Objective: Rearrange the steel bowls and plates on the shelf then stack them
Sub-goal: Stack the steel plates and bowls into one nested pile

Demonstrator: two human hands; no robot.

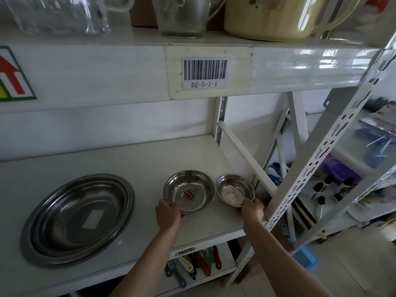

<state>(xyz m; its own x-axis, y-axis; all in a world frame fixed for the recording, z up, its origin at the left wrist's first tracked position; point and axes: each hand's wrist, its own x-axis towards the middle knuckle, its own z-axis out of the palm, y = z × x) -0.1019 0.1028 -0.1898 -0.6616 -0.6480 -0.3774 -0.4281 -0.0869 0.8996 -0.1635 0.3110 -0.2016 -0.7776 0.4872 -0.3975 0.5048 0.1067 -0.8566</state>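
From my feed: medium steel bowl [189,190] sits on the white shelf [132,159], right of centre, upright, with a small red-and-dark label at its bottom. My left hand [168,214] is at its near-left rim, fingers curled around the edge, thumb over the lip, gripping it. Bowl bottom looks to be on the shelf; can't tell if it's lifted slightly.

Small steel bowl [235,192] is just right of the medium one, rims nearly touching, close to the shelf's right edge. My right hand [252,210] has the near-right rim pinched, thumb on top, fingers under. The bowl tilts a bit toward me.

So both hands are closed, one bowl each, both hands on the near side, with the forearms coming up from the bottom of the frame.

Stack of large steel plates [78,217] is well apart to the left on the same shelf, nested, with a rectangular reflection or sticker in the top one. Neither hand is near it.

Outward: perforated white upright post [325,155] right next to the right hand. Shelf above carries a barcode label [205,73] reading D2-5-1-1, with a red arrow sticker [12,76] on the left. On top of it: clear glass jugs [181,17] and a cream pot [272,17]. Below our shelf, coloured tool handles [199,264] lie in a row. More racking with blurred items to the right.
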